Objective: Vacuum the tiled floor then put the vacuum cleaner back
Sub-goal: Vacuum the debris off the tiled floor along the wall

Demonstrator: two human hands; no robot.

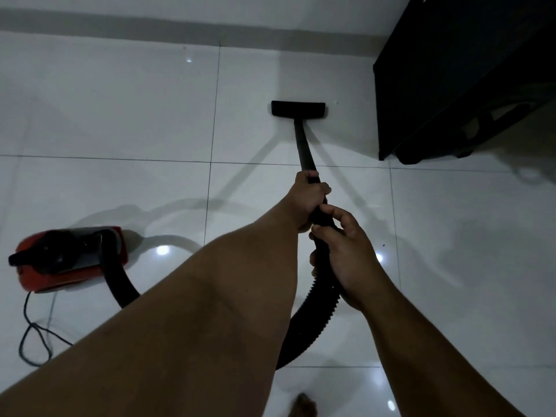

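Note:
A black floor nozzle (298, 109) lies flat on the glossy white tiled floor (120, 115), ahead of me near the far wall. Its black wand (304, 145) slopes back to my hands. My left hand (308, 200) grips the wand's upper end. Just behind it my right hand (346, 251) curls round the ribbed black hose (313, 311) where it joins the wand. The hose loops under my left arm to the red canister vacuum cleaner (69, 260), which sits on the floor at my left.
A dark cabinet (466, 70) stands at the right, close to the nozzle. The vacuum's black power cord (33, 335) lies looped on the tiles at lower left. A grey skirting strip (120, 25) runs along the far wall. A bare foot (302, 404) shows at the bottom edge.

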